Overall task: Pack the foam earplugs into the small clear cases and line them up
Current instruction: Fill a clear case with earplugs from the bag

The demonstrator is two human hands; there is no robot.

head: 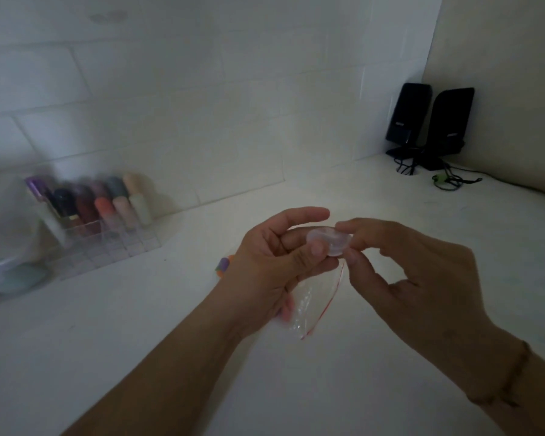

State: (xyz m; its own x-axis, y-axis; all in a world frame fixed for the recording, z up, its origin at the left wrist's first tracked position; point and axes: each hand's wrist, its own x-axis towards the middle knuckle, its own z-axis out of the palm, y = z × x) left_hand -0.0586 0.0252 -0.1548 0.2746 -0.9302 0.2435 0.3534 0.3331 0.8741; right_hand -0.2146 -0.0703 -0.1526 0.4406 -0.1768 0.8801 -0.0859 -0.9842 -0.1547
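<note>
One clear case (328, 243) is all I have in hand, at centre frame, pinched between the fingertips of my left hand (274, 262) and right hand (422, 278). My left also grips a zip bag (309, 306) hanging below. Coloured earplugs (223, 265) peek out on the counter (139, 325) behind my left wrist. I see no finished cases lined up, so I judge nearly everything remains.

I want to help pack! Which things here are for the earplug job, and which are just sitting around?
For the job: small clear case held by left hand and right hand; zip bag; foam earplugs.

Sitting around: speakers; lipstick organizer.
</note>
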